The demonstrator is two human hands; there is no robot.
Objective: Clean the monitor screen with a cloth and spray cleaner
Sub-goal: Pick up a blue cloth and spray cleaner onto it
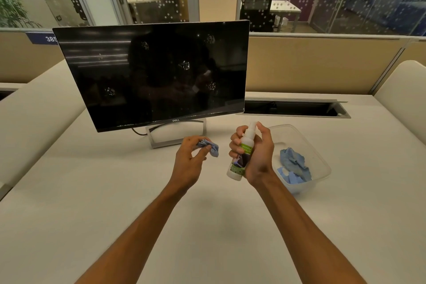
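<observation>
A black monitor (152, 71) stands switched off on the white desk, its screen dotted with several wet spray patches. My left hand (191, 159) is closed around a small bunched blue cloth (213, 148) in front of the monitor's stand. To its right, my right hand (255, 154) grips a white spray bottle (241, 157) with a green label, held upright above the desk, index finger resting on its nozzle top.
A clear plastic tub (320, 163) holding more blue cloths (294, 163) sits right of my right hand. An open cable tray slot (297, 108) lies behind it. The monitor's silver stand (161, 138) and a cable rest on the desk (92, 191).
</observation>
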